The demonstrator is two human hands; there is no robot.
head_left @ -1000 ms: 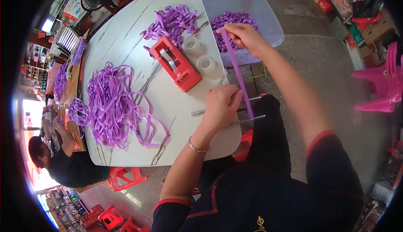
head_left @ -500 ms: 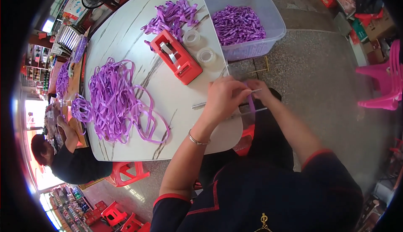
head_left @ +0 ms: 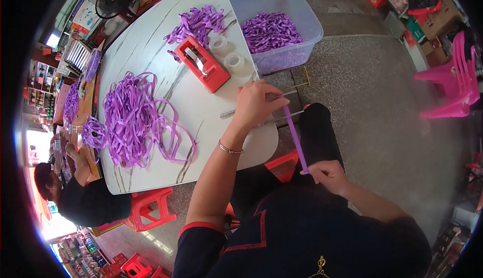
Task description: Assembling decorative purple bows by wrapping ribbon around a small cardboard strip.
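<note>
A purple ribbon (head_left: pixel 296 139) runs taut from the table's right edge down toward my lap. At its upper end the thumb and fingers of my left hand (head_left: pixel 257 101) are closed on it, beside thin metal rods (head_left: pixel 227 114) that stick out past the table edge. My right hand (head_left: pixel 329 176) pinches the lower end of the strip, close to my body. How the ribbon meets the rods is hidden by my left fingers. Farther up the table stands a red tape dispenser (head_left: pixel 214 78), with two clear tape rolls (head_left: pixel 234 61) beside it.
Loose purple ribbon loops (head_left: pixel 128 122) cover the table's left; a smaller ribbon pile (head_left: pixel 196 23) lies at the back. A clear plastic bin (head_left: pixel 312 31) holding purple ribbon pieces stands beyond the table. Another person (head_left: pixel 83 197) sits at left. Pink stools (head_left: pixel 455 84) are at right.
My right hand has moved down and toward my body, and the ribbon now stretches long between both hands. My left hand stays near the rods. The whole view has shifted slightly.
</note>
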